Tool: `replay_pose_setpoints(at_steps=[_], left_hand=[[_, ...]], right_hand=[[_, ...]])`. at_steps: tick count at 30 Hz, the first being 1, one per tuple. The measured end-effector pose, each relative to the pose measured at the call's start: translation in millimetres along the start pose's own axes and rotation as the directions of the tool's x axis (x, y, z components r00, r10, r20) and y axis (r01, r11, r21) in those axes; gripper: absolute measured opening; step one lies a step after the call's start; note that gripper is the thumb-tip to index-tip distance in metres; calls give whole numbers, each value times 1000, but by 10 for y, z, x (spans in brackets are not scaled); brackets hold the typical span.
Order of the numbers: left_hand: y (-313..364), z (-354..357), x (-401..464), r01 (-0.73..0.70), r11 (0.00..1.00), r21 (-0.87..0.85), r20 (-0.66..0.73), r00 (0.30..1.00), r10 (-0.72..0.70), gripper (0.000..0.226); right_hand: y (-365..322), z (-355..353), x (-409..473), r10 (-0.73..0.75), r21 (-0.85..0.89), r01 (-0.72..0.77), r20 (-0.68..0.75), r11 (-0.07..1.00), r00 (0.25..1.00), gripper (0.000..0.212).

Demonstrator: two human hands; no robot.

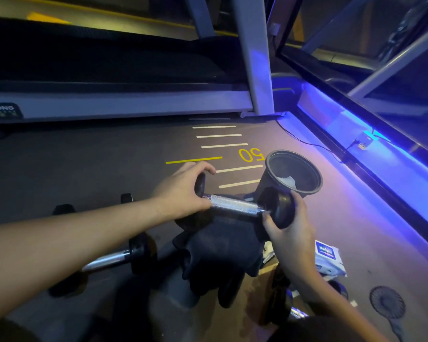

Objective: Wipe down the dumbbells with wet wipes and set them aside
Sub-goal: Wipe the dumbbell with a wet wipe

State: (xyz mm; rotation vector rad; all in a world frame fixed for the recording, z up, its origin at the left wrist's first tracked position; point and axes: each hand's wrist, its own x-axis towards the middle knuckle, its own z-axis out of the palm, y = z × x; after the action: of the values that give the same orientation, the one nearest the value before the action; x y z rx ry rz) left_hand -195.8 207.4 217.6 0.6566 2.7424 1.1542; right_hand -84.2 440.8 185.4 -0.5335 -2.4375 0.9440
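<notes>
**Inspector A:** State the item under handling.

**Inspector B:** One dumbbell (242,206), held off the floor at centre frame, lying roughly level, its knurled metal handle exposed between the two hands.

**Inspector A:** Left hand?

**Inspector B:** The left hand (181,191) is curled over the dumbbell's left head, fingers wrapped around the top of it, thumb by the handle. Closed on it.

**Inspector A:** Right hand?

**Inspector B:** The right hand (292,233) cups the right head from below and behind, fingers bent around the black disc. Also gripping.

**Inspector A:** Surroundings?

**Inspector B:** A second dumbbell (119,257) lies on the floor at lower left, under the left forearm. A pack of wet wipes (329,257) sits on the floor at lower right, just beside the right wrist. A dark bin (294,169) stands tilted behind the held dumbbell, right of centre, with crumpled white material inside; I cannot tell what it is. A dark cloth (220,257) lies heaped beneath the held dumbbell. A treadmill (109,104) runs across the upper left.
</notes>
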Motion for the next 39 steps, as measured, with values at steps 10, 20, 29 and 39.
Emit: replay_pose_setpoints(at_steps=[10, 20, 29, 39], left_hand=[[-282, -166, 31, -89, 996, 25, 144, 986, 84, 67], [-399, -215, 55, -182, 979, 87, 254, 955, 155, 108], [-433, -171, 78, -195, 978, 70, 226, 958, 175, 107], [-450, -173, 56, -218, 971, 94, 211, 958, 195, 112]], right_hand=[[-5, -22, 100, -40, -36, 42, 54, 998, 998, 78], [-200, -264, 166, -224, 52, 221, 70, 974, 972, 54], [-747, -139, 306, -334, 458, 105, 454, 883, 826, 17], [-803, 472, 655, -218, 401, -81, 644, 912, 733, 29]])
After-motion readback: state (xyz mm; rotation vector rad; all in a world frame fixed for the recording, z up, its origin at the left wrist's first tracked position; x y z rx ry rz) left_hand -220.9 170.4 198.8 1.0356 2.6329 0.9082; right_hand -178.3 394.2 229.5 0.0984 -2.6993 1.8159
